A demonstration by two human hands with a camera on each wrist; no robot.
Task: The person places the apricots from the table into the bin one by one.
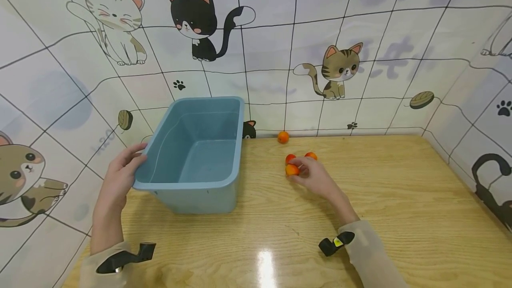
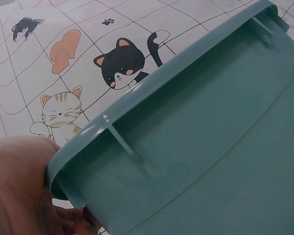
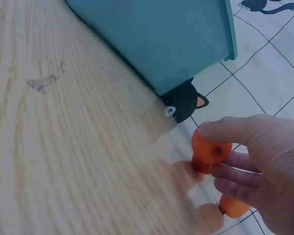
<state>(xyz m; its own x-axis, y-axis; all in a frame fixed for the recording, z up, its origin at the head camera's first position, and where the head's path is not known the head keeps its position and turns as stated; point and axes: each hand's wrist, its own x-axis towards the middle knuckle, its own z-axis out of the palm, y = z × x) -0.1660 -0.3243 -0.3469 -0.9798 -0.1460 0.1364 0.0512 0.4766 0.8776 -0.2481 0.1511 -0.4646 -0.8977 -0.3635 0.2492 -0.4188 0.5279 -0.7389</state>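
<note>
Pinching a small orange fruit between thumb and curled fingers, my right hand rests on the wooden table just right of centre. Two more orange fruits sit against that hand, one at its eleven o'clock and one at twelve; from the wrist view I think the fingers touch them, though blur leaves that unsure. A fourth fruit lies farther off at eleven, by the cat-patterned wall. My left hand grips the near left corner of the blue tub's rim, thumb on top and fingers curled under it. The blue tub stands at nine o'clock from the fruit, well apart.
</note>
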